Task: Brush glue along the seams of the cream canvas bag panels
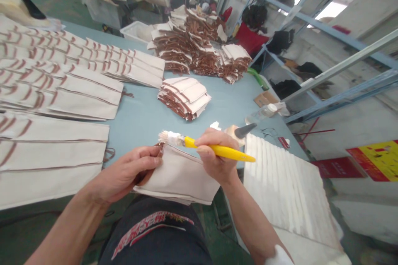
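Note:
In my right hand [214,153] is a paintbrush [231,152] with a yellow handle, its pale bristles pointing left. The bristle end is at the upper left corner of a cream fabric piece [183,174] with brown edging, close to my left fingertips; I cannot tell whether it touches. My left hand [137,167] pinches the brown left edge of that piece between thumb and fingers. More layers show under its lower edge, at the table's front edge. Just beyond it lies a small stack of similar cream and brown pieces [186,93].
Rows of overlapping cream pieces [87,91] cover the left of the blue-grey table [139,105]. Tall brown-edged piles [192,45] stand at the back. To the right are a clear bottle [261,114], a dark-handled tool [245,130] and ridged white material [280,182]. Metal shelving [336,33] rises beyond.

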Action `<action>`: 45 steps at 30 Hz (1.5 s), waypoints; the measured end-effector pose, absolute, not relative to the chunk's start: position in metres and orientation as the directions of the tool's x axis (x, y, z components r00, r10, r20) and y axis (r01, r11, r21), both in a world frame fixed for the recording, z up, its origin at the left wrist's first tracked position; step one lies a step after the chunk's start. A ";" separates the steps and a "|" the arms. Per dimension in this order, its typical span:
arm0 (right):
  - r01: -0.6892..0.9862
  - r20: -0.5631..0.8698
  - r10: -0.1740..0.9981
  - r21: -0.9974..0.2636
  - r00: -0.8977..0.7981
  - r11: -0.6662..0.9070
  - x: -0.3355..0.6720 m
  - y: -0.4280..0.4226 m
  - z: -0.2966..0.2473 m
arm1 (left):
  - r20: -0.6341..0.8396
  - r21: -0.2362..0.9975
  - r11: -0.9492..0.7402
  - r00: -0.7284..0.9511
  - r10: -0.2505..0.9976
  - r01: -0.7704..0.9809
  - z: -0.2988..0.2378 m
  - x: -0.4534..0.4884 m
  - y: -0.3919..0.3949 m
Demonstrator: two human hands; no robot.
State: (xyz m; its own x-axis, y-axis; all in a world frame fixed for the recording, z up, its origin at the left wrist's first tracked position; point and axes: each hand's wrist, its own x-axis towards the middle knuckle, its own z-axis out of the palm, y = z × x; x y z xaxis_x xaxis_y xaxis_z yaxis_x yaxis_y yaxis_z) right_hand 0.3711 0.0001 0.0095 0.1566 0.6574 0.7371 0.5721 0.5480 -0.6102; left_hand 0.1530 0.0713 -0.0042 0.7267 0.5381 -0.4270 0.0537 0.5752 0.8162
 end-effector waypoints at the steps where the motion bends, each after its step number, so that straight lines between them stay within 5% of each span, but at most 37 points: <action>1: 0.561 0.720 0.667 -0.639 0.193 0.527 0.374 -0.004 0.008 | -0.430 0.810 0.584 0.721 0.543 0.044 -0.004 0.153 0.072; 4: 0.503 0.699 0.661 -0.690 0.274 0.521 0.378 -0.015 0.012 | -0.437 0.799 0.599 0.726 0.531 0.042 -0.002 0.152 0.074; 9: 0.537 0.631 0.772 -0.677 0.072 0.503 0.372 -0.005 0.024 | -0.426 0.824 0.559 0.746 0.511 0.087 0.000 0.155 0.072; 16: 0.572 0.632 0.729 -0.711 0.263 0.409 0.371 -0.007 0.007 | -0.426 0.813 0.578 0.750 0.506 0.071 -0.004 0.153 0.071; 23: 0.847 0.569 0.818 -0.475 0.088 0.239 0.354 -0.028 -0.003 | -0.429 0.808 0.584 0.753 0.498 0.074 0.003 0.155 0.072; 28: 0.775 0.642 0.734 -0.572 0.220 0.268 0.365 -0.023 0.002 | -0.308 0.926 0.362 0.768 0.562 0.107 0.006 0.143 0.082; 33: 0.700 0.551 0.728 -0.700 0.408 0.138 0.385 -0.019 0.011 | -0.200 0.980 0.118 0.820 0.536 0.162 -0.001 0.126 0.079; 39: 0.700 0.529 0.753 -0.702 0.392 0.129 0.381 -0.002 -0.009 | -0.006 0.976 -0.178 0.834 0.552 0.125 0.005 0.133 0.057; 45: 0.533 0.516 0.683 -0.818 0.516 0.216 0.383 -0.007 -0.006 | -0.043 0.984 -0.123 0.841 0.539 0.128 -0.005 0.125 0.062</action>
State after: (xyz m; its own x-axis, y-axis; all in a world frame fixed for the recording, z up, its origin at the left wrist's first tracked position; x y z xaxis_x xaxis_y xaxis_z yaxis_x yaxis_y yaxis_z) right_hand 0.3831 -0.0068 -0.0061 0.5162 0.6835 0.5162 0.5327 0.2157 -0.8184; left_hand 0.1249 0.0619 -0.0046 0.8413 0.5389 -0.0426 0.1284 -0.1226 0.9841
